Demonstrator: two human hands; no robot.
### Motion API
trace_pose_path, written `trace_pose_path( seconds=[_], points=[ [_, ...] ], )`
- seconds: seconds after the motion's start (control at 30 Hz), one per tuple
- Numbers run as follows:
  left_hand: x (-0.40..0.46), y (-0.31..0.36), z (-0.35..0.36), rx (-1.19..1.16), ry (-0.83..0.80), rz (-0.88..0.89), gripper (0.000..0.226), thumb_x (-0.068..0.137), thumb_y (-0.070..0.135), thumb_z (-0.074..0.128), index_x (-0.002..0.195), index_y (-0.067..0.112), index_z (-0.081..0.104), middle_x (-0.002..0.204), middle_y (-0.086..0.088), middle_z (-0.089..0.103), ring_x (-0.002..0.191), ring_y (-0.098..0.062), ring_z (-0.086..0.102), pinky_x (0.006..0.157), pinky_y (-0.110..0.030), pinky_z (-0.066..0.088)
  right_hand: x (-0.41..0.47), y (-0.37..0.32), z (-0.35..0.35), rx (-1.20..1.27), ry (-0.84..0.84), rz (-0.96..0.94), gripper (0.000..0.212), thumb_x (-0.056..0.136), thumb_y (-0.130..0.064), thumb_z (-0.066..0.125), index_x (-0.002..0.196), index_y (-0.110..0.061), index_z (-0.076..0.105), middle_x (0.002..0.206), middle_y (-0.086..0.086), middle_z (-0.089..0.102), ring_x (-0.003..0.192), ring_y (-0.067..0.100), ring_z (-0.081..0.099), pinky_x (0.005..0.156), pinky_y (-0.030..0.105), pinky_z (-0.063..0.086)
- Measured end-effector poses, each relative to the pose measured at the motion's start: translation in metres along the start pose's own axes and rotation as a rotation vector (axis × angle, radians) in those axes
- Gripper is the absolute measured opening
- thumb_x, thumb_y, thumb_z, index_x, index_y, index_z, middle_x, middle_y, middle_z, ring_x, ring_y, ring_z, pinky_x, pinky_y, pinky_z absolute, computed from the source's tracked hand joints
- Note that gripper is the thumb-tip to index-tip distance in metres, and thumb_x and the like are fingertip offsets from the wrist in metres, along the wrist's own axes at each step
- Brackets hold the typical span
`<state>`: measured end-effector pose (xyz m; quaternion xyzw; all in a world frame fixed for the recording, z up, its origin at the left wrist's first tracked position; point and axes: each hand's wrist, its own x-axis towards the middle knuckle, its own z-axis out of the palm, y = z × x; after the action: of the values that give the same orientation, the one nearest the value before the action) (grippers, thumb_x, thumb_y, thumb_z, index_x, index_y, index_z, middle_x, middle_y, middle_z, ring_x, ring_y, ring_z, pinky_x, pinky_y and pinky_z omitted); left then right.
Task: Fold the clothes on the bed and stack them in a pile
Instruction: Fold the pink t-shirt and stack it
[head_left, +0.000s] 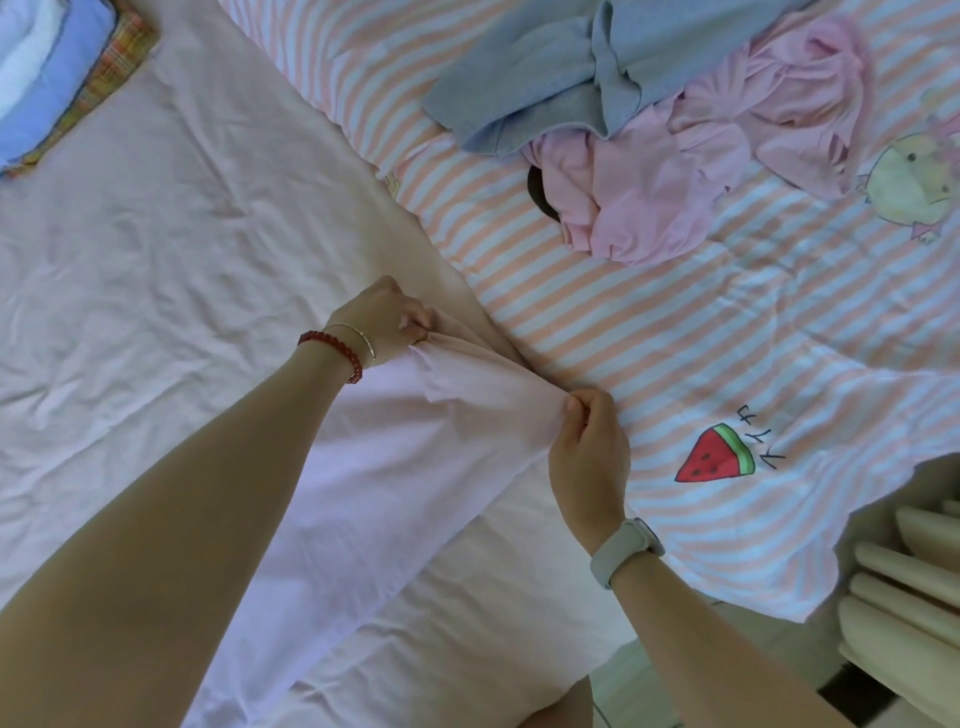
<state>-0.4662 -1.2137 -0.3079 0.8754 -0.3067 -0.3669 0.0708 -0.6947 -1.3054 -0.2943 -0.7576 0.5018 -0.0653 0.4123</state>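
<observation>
While the fingers of the left hand (387, 317) pinch one bunched corner of a pale pink garment (415, 441), the right hand (587, 452) pinches the other corner, thumb and fingertips closed tight on the cloth. Between the two hands the edge of the garment is stretched, and the rest of it lies down over the pink sheet (156, 260) toward the person. A red bead bracelet (337, 348) circles the left wrist; a pale watch (626, 551) sits on the right. Beyond the hands, on the striped quilt (675, 338), lie a crumpled pink garment (727, 156) and a grey-blue garment (545, 88), touching. A folded pile (57, 78) rests at far left.
</observation>
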Motion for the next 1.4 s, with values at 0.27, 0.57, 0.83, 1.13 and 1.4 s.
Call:
trace_pose_path(
  seconds=[0.27,0.57,0.83,1.13,1.4],
  points=[
    [0.021,0.015,-0.007,-0.246,0.151,0.044,0.012,0.087,0.01,0.058,0.091,0.011,0.069,0.123,-0.01,0.044,0.099,-0.017,0.048,0.09,-0.024,0.037,-0.005,0.004,-0.003,0.074,-0.062,-0.129,0.014,0.099,-0.01,0.033,0.09,-0.017,0.042,0.071,-0.012,0.044,0.063,0.009,0.043,0.055,0.016,0.028],
    [0.025,0.029,0.008,-0.19,0.473,-0.056,0.026,0.093,0.017,0.049,0.113,0.016,0.065,0.119,-0.009,0.051,0.108,-0.027,0.05,0.094,-0.038,0.037,0.004,-0.001,-0.004,-0.378,-0.127,-0.248,0.021,0.09,-0.002,0.048,0.11,-0.006,0.052,0.109,0.01,0.055,0.086,0.031,0.058,0.065,0.038,0.049],
    [-0.065,0.018,0.067,0.039,0.673,0.02,0.047,0.09,0.023,0.038,0.134,0.012,0.049,0.135,-0.015,0.05,0.125,-0.036,0.046,0.1,-0.058,0.03,-0.003,-0.003,0.002,-0.527,-0.161,-0.881,0.042,0.084,-0.006,0.04,0.121,-0.002,0.059,0.13,0.016,0.055,0.123,0.033,0.05,0.104,0.049,0.037],
    [-0.059,-0.008,0.097,0.072,0.278,-0.147,0.056,0.096,0.045,0.025,0.146,0.039,0.001,0.158,-0.005,0.002,0.144,-0.031,-0.003,0.108,-0.063,-0.001,0.028,-0.005,0.043,-0.885,-0.473,-0.614,0.046,0.101,-0.024,0.023,0.144,-0.009,0.024,0.155,0.014,0.014,0.142,0.023,0.013,0.113,0.033,0.009],
    [-0.117,-0.01,0.136,0.156,0.333,-0.172,0.06,0.088,0.049,0.027,0.14,0.022,0.039,0.147,-0.019,0.034,0.134,-0.042,0.032,0.102,-0.068,0.02,0.022,-0.011,0.066,-0.771,-0.236,-0.265,0.049,0.099,-0.029,0.034,0.144,-0.017,0.021,0.144,0.007,0.033,0.13,0.024,0.035,0.103,0.034,0.03]
  ],
)
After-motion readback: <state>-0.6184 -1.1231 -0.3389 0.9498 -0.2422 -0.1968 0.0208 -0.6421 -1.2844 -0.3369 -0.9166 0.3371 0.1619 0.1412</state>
